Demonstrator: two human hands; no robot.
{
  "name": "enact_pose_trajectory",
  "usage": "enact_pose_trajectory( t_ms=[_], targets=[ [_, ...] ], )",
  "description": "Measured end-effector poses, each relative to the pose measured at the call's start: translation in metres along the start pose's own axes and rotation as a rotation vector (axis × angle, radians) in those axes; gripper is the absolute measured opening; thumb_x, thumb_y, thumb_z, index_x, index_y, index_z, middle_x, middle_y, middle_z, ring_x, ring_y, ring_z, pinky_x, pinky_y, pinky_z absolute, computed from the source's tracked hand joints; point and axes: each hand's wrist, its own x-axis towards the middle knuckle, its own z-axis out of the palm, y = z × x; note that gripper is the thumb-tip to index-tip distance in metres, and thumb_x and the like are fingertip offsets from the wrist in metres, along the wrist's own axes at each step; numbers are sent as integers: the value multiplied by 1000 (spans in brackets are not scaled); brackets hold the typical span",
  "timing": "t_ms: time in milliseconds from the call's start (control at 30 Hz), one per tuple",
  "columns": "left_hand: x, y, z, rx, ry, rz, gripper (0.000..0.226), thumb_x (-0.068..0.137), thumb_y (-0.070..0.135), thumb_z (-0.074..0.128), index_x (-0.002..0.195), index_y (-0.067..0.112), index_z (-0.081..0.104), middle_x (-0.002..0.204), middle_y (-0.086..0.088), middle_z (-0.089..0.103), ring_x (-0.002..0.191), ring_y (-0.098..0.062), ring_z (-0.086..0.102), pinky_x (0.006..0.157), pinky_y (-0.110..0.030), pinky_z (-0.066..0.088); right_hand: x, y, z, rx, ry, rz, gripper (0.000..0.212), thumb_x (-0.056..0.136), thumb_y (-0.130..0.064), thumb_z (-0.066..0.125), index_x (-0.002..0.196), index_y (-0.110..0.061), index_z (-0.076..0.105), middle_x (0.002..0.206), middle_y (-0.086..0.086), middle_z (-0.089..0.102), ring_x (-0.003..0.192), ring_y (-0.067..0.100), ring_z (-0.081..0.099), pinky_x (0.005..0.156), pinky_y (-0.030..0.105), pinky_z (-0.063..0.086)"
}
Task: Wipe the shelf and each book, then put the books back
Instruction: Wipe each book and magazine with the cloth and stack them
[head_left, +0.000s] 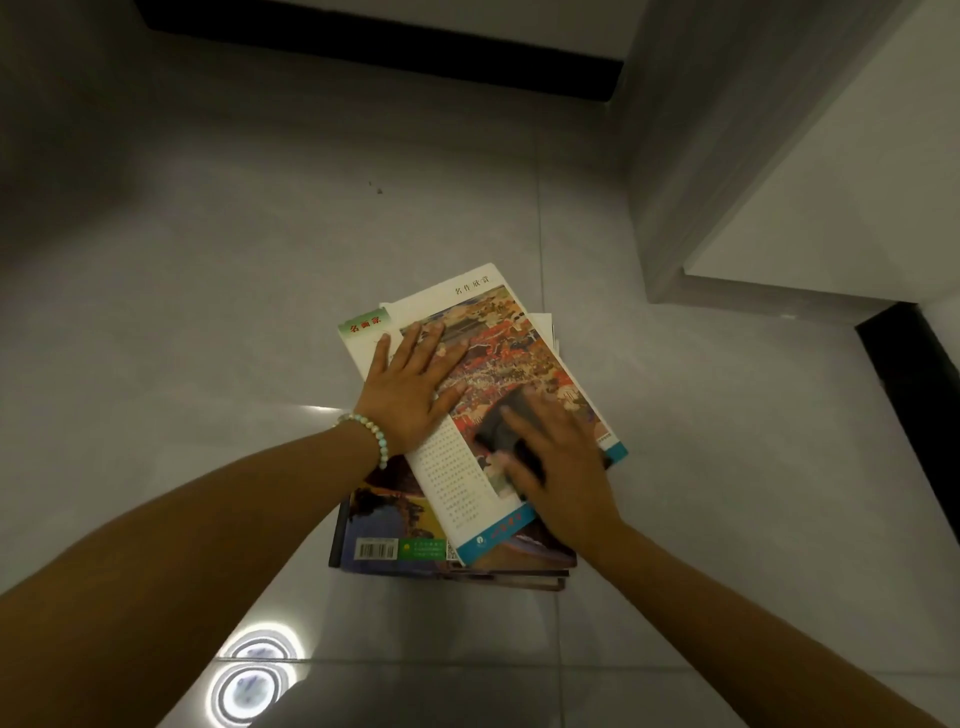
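Floor (260, 286) — glossy grey tile, being used as the work area. Stack of books (395, 525) — flat rectangles, being kept low on the tile. Top book (519, 353) — slick illustrated cover, askew, evidently being wiped. Left hand (410, 384) — fingers spread flat, the cover being steadied. Right hand (561, 467) — fingers straight, close together, a soft dark cloth (504, 426) being pressed onto the cover.

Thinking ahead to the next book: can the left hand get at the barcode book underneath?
Probably not fully: the barcode book lies under the top book, which the left hand presses flat. Only its near corner is exposed to grab.
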Motion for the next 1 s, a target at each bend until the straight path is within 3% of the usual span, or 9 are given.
enact_pose_trajectory(
  t_ms=[67, 200, 333, 500, 600, 700, 833, 933, 1000],
  targets=[
    [0, -1, -2, 8, -4, 8, 73, 79, 64, -10, 147, 37, -12, 158, 2, -17, 144, -21, -17, 111, -41, -18, 6, -1, 0, 9, -77, -95, 59, 90, -58, 38, 139, -27, 47, 152, 3, 35, 140, 15, 21, 116, 41, 11],
    [-1, -1, -2, 7, -11, 11, 75, 78, 64, -13, 147, 37, -10, 158, 2, -15, 144, -21, -17, 112, -41, -18, 43, 44, -10, 82, 46, 134, 59, 90, -54, 43, 139, -20, 48, 145, 8, 45, 129, 27, 45, 108, 50, 35],
    [-2, -1, -1, 5, -13, 9, 76, 76, 65, -14, 147, 38, -10, 158, 3, -14, 145, -21, -17, 112, -41, -18, 55, 46, -8, 140, 16, 143, 58, 92, -27, 61, 144, -14, 39, 149, 12, 37, 134, 32, 39, 112, 49, 31],
    [-9, -13, 2, -3, 14, 99, 80, 67, 74, -29, 139, 42, -19, 154, 8, -19, 142, -15, -20, 113, -41, -19, 20, 32, 0, 64, 17, 12, 61, 90, -40, 55, 146, -24, 34, 148, 9, 40, 132, 32, 42, 105, 55, 37],
    [-9, -18, 4, -1, 19, 120, 78, 68, 72, -30, 140, 42, -18, 150, 9, -21, 139, -13, -23, 114, -42, -17, 32, 32, 1, 61, -7, -3, 61, 91, -51, 42, 146, -25, 34, 153, 5, 34, 139, 28, 32, 114, 51, 26],
    [-10, -18, 6, -8, 32, 125, 74, 73, 70, -24, 141, 41, -16, 154, 6, -17, 138, -13, -24, 114, -41, -18, 75, 29, -2, 74, -51, 5, 59, 95, -46, 45, 147, -25, 29, 156, 2, 23, 145, 24, 17, 116, 35, 4],
    [-9, -19, 7, -28, 30, 116, 72, 76, 70, -20, 142, 41, -16, 155, 7, -15, 140, -13, -22, 114, -40, -18, 139, 31, -4, 79, -132, 59, 59, 98, -39, 46, 150, -25, 23, 159, 0, 16, 147, 20, 10, 116, 31, -1],
    [-10, -19, 4, -56, 46, 132, 78, 79, 71, -13, 148, 38, 0, 159, 4, 2, 146, -19, -6, 116, -41, -13, 150, 33, -3, 97, -161, 71, 59, 98, -40, 46, 150, -25, 22, 158, 0, 16, 147, 20, 11, 117, 33, 1],
    [-4, -16, -1, -159, 132, 111, 85, 82, 73, -7, 147, 31, 26, 150, 0, 31, 140, -24, 22, 115, -39, 5, 134, 38, -4, 129, -139, 32, 59, 97, -43, 47, 149, -24, 26, 157, 1, 21, 145, 21, 17, 119, 38, 6]
  ],
)
